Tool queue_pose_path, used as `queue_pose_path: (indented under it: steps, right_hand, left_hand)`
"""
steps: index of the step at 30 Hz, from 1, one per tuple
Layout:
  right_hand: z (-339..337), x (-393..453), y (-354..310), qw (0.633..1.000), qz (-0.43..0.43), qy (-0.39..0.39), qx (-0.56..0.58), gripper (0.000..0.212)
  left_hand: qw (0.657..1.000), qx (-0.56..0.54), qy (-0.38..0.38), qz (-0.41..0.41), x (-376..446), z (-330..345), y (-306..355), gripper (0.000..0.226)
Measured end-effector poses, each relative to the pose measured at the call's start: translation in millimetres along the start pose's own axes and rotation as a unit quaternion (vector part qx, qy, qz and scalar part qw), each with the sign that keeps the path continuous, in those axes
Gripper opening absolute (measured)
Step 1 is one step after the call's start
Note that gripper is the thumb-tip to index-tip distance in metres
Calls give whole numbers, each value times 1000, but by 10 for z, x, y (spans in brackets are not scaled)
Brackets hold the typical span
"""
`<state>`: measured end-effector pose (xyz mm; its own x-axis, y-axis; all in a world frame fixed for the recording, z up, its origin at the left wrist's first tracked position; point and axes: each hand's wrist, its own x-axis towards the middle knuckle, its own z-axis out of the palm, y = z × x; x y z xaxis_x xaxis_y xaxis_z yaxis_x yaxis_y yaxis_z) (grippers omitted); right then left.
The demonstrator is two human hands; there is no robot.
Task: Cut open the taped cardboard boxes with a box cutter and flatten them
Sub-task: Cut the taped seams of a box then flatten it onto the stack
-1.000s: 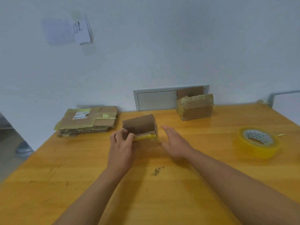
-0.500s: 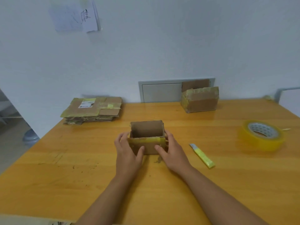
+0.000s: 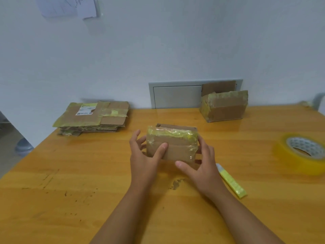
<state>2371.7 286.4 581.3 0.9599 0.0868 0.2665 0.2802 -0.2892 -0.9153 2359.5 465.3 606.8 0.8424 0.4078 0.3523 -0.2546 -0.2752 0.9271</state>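
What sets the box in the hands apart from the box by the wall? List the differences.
1. The box in the hands is gripped by the left hand and the right hand; the box by the wall stands untouched.
2. The held one sits mid-table, the other at the table's far edge.
3. The far one shows a raised flap; the held one looks pressed flatter.

Both are brown cardboard with yellowish tape.
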Motion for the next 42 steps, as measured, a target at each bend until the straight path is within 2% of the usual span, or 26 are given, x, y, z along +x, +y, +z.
queue_pose_path:
  steps: [3, 7, 11, 16, 19, 23, 31, 36, 39, 42]
  right_hand:
    - [-38, 20, 7, 999, 3, 14, -31, 113]
    - [-29, 34, 5, 1000, -10, 0, -28, 109]
    - [-9, 27, 18, 1000, 13, -9, -8, 102]
    - [-43, 13, -14, 999, 26, 5, 18, 97]
    - [-30, 14, -50, 999, -1, 11, 42, 89]
    - [-26, 7, -63, 999, -10, 11, 39, 92]
    - [-39, -10, -75, 999, -6, 11, 36, 98]
    - [24, -17, -55, 1000, -13, -4, 21, 87]
    - [26, -23, -59, 998, 4, -20, 51, 94]
    - [-13, -20, -63, 996, 15, -47, 76, 93]
  left_hand:
    - [998, -15, -63, 15, -39, -42, -99, 92]
    - [984, 41, -167, 50, 2, -196, -120, 99]
    - [985, 56, -157, 51, 27, -207, -129, 92]
    - [990, 20, -130, 42, -17, -197, -115, 108]
    - [989, 27, -130, 64, -34, -191, -116, 93]
    - [989, 23, -126, 67, -59, -174, -118, 77]
    - [994, -6, -101, 40, -85, -132, -56, 75]
    - [996, -62, -49, -34, -83, -132, -3, 75]
    - [993, -69, -75, -55, -64, -168, -1, 75]
    - [987, -87, -113, -78, -46, -202, -14, 80]
